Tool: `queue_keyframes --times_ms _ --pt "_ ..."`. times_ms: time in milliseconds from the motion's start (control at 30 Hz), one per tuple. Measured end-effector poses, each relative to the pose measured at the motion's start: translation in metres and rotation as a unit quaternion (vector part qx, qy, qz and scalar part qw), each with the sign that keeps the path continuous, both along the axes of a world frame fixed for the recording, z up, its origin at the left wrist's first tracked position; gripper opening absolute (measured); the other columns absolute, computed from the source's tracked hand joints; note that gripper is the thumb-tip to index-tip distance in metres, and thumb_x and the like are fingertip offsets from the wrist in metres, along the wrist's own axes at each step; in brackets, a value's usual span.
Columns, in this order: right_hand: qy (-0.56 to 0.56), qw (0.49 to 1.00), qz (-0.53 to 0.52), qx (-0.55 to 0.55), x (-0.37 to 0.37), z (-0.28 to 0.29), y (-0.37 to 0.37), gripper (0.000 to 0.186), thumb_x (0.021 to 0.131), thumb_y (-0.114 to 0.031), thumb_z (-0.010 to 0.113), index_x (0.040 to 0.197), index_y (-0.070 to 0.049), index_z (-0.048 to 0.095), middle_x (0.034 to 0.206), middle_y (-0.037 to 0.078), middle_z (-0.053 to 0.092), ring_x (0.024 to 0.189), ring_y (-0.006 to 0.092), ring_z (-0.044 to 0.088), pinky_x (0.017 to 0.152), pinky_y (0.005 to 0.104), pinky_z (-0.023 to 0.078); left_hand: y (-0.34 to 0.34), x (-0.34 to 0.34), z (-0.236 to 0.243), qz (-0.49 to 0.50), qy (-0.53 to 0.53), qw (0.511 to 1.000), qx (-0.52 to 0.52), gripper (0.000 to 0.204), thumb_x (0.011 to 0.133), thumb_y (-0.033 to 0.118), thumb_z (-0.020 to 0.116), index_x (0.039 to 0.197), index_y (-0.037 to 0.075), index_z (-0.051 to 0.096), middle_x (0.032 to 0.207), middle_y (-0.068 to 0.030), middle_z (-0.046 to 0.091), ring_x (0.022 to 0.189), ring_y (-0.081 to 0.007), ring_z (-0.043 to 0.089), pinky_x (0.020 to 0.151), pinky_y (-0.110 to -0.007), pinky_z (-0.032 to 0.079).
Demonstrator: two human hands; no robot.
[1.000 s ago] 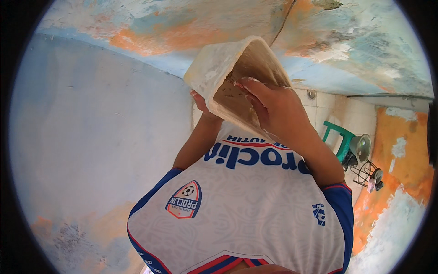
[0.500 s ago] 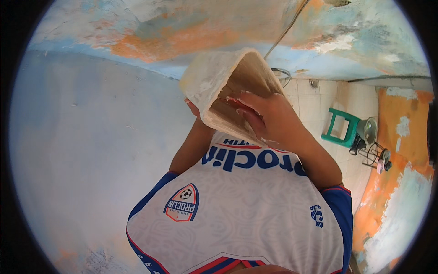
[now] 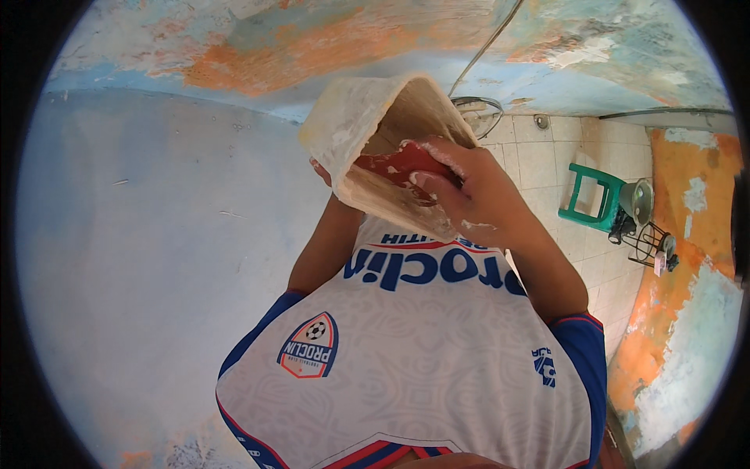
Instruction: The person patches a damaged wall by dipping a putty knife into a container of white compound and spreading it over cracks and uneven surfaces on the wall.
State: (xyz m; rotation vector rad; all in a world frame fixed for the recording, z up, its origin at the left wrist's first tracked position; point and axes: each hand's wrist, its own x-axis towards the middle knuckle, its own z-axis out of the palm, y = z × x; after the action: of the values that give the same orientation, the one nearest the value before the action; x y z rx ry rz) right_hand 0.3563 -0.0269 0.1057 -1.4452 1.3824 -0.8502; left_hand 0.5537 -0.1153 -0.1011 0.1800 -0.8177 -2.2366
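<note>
Scraper in right hand; inside tub

A floor of pale cream, square tiles with thin grout lines shows right of centre in the frame, narrowing toward the lower right. On it, at the right, stands a green plastic stool with an open rectangular gap. Just beside the stool are a round, grey metal bowl-like vessel, a crumpled black bundle and a black wire-frame stand; what each rests on is unclear. A small round grey fitting sits near the floor's upper edge.
</note>
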Motion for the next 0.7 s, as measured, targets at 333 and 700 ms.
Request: queue_keyframes --times_ms 333,700 --pt "-0.362 0.916 -0.168 0.037 -0.068 0.015 0.017 0.035 0.099 -0.008 0.063 0.132 -0.001 0.054 0.117 0.009 0.068 0.108 0.0151 0.065 0.095 0.0328 0.054 0.002 -0.022 0.035 0.227 -0.018 0.973 0.025 0.090 0.094 0.082 0.029 0.157 0.018 0.034 0.157 -0.0088 0.040 0.144 -0.0306 0.041 0.116 -0.050 0.040" --pt "-0.606 0.746 -0.276 -0.001 -0.181 -0.041 0.060 0.052 0.092 -0.002 0.064 0.140 -0.004 0.047 0.131 0.014 0.061 0.123 0.0280 0.061 0.101 0.0436 0.054 0.031 -0.096 0.107 0.272 -0.104 0.955 0.057 0.088 0.094 0.078 0.038 0.159 0.020 0.028 0.160 -0.0074 0.036 0.144 -0.0321 0.040 0.116 -0.050 0.041"
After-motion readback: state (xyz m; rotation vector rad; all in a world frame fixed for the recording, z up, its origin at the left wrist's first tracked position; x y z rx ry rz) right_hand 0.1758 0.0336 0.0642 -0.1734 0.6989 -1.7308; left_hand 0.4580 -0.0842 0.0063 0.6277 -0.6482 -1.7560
